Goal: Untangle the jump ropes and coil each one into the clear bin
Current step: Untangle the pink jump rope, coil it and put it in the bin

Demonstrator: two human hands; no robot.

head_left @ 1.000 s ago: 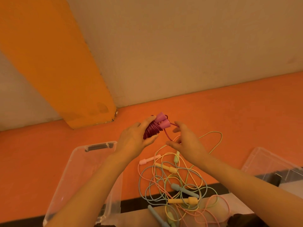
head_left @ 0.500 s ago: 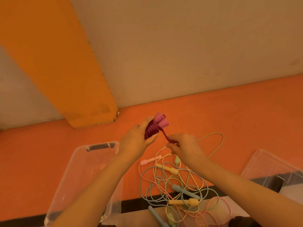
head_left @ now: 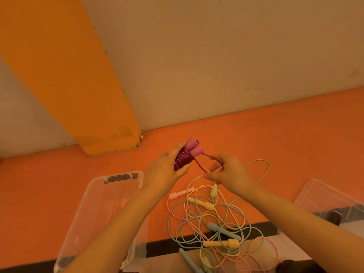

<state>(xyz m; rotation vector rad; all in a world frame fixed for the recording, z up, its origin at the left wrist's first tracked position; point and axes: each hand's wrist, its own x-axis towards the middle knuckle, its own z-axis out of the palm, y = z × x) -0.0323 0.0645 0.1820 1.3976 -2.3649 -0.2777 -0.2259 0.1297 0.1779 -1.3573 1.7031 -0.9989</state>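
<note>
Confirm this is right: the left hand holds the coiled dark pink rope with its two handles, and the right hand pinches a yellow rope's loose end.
Not quite. In the head view the right hand pinches the loose end of the dark pink rope held by the left hand, not yellow.

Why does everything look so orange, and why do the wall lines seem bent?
Head view: warm, dim light tints everything orange, so the tangled ropes look washed-out pastel. The wide-angle lens tilts and stretches the wall edges. The forearms near the bottom edge are soft, while the magenta rope held by the left hand and right hand is fairly sharp.
</note>
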